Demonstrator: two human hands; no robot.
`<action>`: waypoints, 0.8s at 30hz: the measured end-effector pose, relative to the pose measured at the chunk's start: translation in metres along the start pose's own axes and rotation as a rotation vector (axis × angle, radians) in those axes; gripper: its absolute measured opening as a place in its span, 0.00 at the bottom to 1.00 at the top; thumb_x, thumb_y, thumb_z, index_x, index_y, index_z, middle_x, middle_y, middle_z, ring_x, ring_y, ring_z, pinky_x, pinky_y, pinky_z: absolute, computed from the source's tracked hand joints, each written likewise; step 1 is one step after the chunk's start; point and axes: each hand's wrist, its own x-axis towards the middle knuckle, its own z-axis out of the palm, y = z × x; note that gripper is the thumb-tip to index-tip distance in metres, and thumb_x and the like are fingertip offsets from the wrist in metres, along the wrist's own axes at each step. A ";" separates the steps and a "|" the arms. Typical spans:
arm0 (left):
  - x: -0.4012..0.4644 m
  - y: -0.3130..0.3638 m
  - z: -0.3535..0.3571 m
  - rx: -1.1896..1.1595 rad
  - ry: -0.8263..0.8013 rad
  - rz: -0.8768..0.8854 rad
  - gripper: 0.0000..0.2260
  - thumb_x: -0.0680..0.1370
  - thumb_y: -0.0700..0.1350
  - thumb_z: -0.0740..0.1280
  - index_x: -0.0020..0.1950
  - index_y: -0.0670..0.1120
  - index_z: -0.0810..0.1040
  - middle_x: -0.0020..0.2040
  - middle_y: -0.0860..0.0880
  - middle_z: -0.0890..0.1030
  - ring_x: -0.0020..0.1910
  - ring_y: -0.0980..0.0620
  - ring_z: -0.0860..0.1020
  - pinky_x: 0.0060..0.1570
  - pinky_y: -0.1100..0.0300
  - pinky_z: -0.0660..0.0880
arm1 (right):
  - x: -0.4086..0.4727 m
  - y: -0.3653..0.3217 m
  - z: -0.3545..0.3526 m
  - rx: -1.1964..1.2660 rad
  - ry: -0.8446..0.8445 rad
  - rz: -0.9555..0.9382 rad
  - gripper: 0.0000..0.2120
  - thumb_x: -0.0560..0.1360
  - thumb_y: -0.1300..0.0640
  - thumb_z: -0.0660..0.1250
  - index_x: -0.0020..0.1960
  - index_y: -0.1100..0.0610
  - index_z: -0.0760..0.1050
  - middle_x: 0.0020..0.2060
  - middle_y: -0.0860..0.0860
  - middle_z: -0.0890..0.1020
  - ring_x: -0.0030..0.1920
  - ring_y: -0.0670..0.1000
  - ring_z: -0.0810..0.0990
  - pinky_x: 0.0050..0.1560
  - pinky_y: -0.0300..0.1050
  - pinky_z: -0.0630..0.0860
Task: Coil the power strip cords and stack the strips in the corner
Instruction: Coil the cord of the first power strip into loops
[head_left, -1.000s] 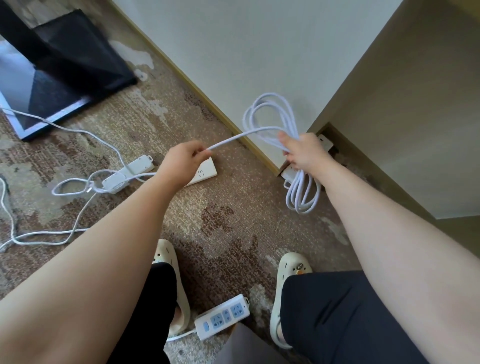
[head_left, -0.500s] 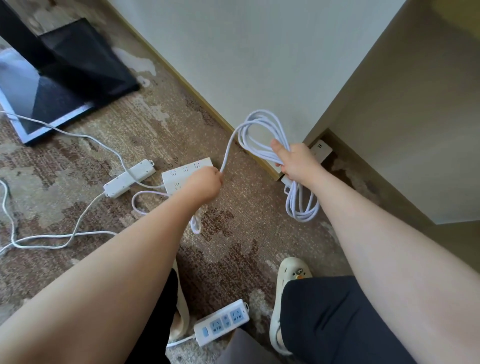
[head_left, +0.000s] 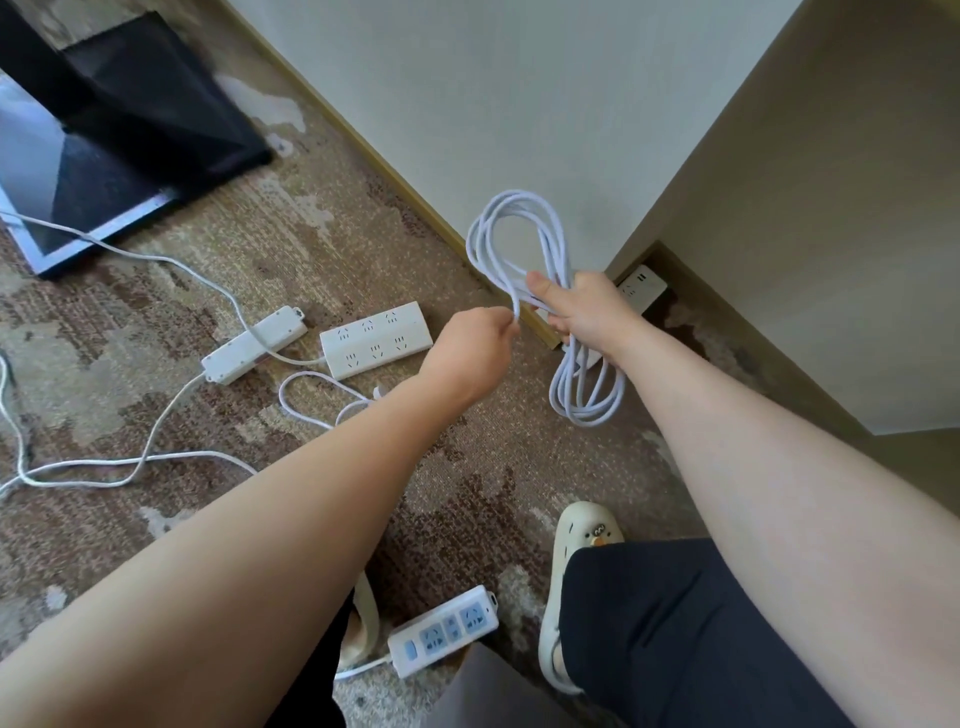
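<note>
My right hand grips a bundle of white cord loops held above the carpet near the wall corner; loops stick up above the fist and hang below it. My left hand pinches the same cord just left of the bundle. The cord's loose tail lies on the carpet by a wide white six-outlet strip. A narrow white strip lies left of it with its cord trailing. Another white strip sits in the corner behind my right hand, partly hidden.
A white strip with blue outlets lies between my feet, which wear cream slippers. A black monitor stand base sits at upper left. A long loose white cord crosses the carpet at left. A beige cabinet forms the right side.
My left hand rose from the carpet near the wide strip and brought the cord up to the bundle in my right hand. The bundle stayed roughly in place.
</note>
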 end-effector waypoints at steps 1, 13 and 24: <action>0.000 0.003 0.002 -0.017 -0.001 0.018 0.14 0.81 0.44 0.58 0.39 0.42 0.76 0.37 0.44 0.81 0.36 0.47 0.78 0.37 0.54 0.73 | -0.001 -0.001 0.000 0.010 -0.014 -0.003 0.19 0.78 0.42 0.67 0.38 0.55 0.72 0.23 0.48 0.68 0.25 0.49 0.66 0.31 0.43 0.68; 0.007 0.000 -0.001 -0.596 0.172 -0.259 0.12 0.80 0.41 0.60 0.39 0.46 0.79 0.30 0.51 0.82 0.25 0.56 0.76 0.28 0.62 0.72 | -0.001 0.000 -0.009 0.096 -0.017 0.013 0.15 0.75 0.47 0.73 0.43 0.60 0.81 0.22 0.48 0.69 0.24 0.48 0.66 0.29 0.41 0.67; 0.001 0.007 0.014 -0.429 -0.061 -0.136 0.13 0.81 0.43 0.60 0.43 0.41 0.81 0.36 0.49 0.84 0.35 0.53 0.84 0.39 0.54 0.81 | 0.004 -0.004 0.002 0.136 0.008 0.031 0.15 0.68 0.53 0.77 0.32 0.55 0.72 0.21 0.48 0.68 0.22 0.47 0.66 0.28 0.41 0.67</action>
